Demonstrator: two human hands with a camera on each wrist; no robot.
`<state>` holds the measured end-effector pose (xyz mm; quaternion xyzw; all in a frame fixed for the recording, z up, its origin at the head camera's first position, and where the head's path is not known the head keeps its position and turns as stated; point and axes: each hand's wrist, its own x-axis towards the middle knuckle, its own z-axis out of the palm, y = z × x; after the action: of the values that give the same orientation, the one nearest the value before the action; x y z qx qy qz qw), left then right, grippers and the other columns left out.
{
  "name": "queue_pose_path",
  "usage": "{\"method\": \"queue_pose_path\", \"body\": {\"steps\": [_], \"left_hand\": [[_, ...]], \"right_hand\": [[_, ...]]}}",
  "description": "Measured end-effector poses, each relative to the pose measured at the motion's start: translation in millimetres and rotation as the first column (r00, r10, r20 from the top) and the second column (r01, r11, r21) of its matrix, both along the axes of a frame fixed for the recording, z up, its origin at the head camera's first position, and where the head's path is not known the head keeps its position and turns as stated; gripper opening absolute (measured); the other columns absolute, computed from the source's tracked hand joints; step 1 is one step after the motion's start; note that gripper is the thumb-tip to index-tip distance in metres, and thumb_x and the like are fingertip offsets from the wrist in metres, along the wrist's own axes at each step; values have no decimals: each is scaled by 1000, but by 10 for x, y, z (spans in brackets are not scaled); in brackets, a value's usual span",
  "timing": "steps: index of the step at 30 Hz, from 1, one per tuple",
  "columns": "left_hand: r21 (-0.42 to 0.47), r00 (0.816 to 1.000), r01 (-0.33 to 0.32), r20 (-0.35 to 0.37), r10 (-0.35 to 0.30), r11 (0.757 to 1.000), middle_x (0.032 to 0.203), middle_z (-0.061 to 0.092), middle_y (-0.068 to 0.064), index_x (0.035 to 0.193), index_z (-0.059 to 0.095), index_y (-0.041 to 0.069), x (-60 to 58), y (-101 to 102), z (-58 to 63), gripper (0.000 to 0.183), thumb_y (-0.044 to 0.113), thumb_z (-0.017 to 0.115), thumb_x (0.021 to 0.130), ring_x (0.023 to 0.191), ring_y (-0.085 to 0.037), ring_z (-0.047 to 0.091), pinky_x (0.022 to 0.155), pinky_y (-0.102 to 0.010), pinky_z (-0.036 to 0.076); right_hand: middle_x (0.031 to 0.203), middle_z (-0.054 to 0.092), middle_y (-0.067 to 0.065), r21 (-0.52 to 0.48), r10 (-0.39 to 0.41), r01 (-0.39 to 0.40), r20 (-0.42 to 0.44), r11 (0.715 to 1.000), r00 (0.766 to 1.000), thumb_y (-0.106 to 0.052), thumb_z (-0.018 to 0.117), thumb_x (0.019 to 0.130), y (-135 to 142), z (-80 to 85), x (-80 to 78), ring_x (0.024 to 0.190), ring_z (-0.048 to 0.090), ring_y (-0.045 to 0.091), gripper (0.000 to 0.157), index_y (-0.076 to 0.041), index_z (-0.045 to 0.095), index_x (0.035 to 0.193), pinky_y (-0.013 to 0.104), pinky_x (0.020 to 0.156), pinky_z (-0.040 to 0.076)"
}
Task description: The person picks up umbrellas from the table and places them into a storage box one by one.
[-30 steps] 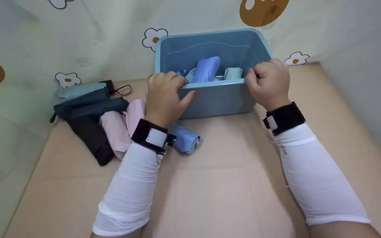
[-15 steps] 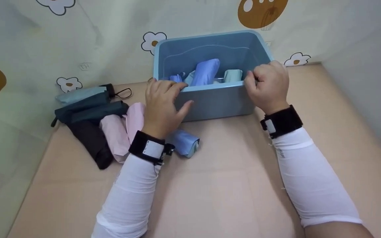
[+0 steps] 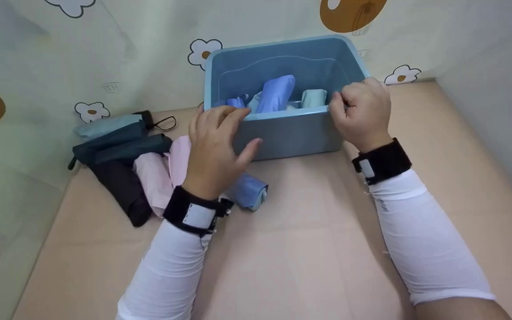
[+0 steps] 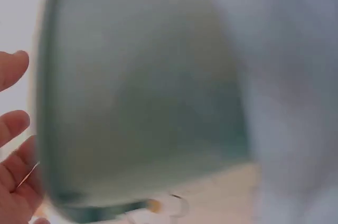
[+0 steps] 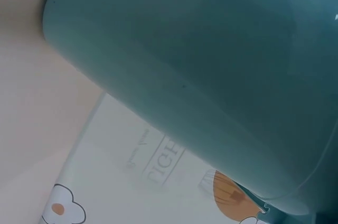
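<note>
A blue plastic bin stands against the back of the table. My right hand grips its rim at the front right corner, fingers curled over it. My left hand is at the front left corner, fingers loosely extended and thumb apart from the wall. In the left wrist view, spread fingers show beside the bin's rim. Inside the bin lie a folded blue umbrella, a pale green rolled bundle and a smaller blue piece. The right wrist view shows the bin wall close up.
Left of the bin lie folded umbrellas: light blue, dark green, black and pink. A blue rolled bundle lies in front of the bin, partly behind my left hand. A flower-patterned sheet hangs behind.
My left hand has drawn slightly left and toward me, its thumb moving away from the bin's rim. My right hand keeps its grip; the bin stays nearly in place.
</note>
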<state>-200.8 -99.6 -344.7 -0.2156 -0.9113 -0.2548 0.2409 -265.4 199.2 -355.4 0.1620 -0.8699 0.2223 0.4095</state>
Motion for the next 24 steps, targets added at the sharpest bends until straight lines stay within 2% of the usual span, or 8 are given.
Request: {"method": "queue_pose_path", "body": {"steps": [3,6,7,9,12,14,19,24], "left_hand": [[-31,999,42,11,-42,999,133,65,-11,140,66,14,150,-4,134,51,39,75,96,128,-31,56,117,-58,33],[-149,982,79,183,-51,986,130,67,-8,138,67,14,257,-22,193,53,44,76,95,125,-29,59,111,-54,41],[-200,964,97,264,-42,975,130,67,-8,138,67,15,280,-27,190,54,47,76,95,125,-29,60,111,-54,42],[-285,911,145,411,-16,948,131,68,-7,137,68,16,305,-27,152,57,52,75,94,125,-29,62,111,-53,45],[-343,841,205,540,14,917,133,68,-7,138,68,18,282,-3,33,60,57,74,93,126,-30,63,111,-54,47],[-373,822,211,568,42,904,134,67,-8,138,68,18,252,17,-62,61,57,75,92,126,-30,62,111,-55,47],[-462,801,205,586,123,863,136,66,-9,139,68,20,203,55,-253,61,53,79,88,125,-31,61,105,-56,51],[-469,788,217,602,130,856,143,63,-10,143,65,19,171,77,-356,68,46,84,83,136,-33,56,107,-55,51]], "right_hand": [[51,41,12,-4,0,0,0,1000,1000,-20,54,95,4,12,8,60,40,36,47,-3,44,51,44,64,30],[51,42,12,-4,4,-4,2,1000,1000,-19,55,95,-3,8,16,60,40,36,47,-3,45,52,44,64,30],[51,42,12,-5,6,-6,2,1000,1000,-18,55,94,-6,5,18,59,40,36,47,-3,45,52,44,64,30],[51,42,13,-4,9,-9,3,1000,1000,-17,56,94,-11,-1,24,59,40,35,46,-3,45,52,44,64,30],[51,42,13,-4,8,-8,7,1000,1000,-18,55,95,-8,-10,26,59,39,35,47,-2,45,52,43,63,29],[51,42,13,-5,8,-8,13,1000,1000,-19,53,95,-5,-13,28,58,39,35,48,-2,46,52,42,63,28],[51,42,14,-15,9,-9,24,1000,1000,-22,52,96,-7,-10,22,59,40,35,48,-3,46,52,43,64,28],[51,42,13,-9,9,-9,10,1000,1000,-19,53,96,-6,-4,24,60,40,36,48,-3,43,51,44,65,30]]}}
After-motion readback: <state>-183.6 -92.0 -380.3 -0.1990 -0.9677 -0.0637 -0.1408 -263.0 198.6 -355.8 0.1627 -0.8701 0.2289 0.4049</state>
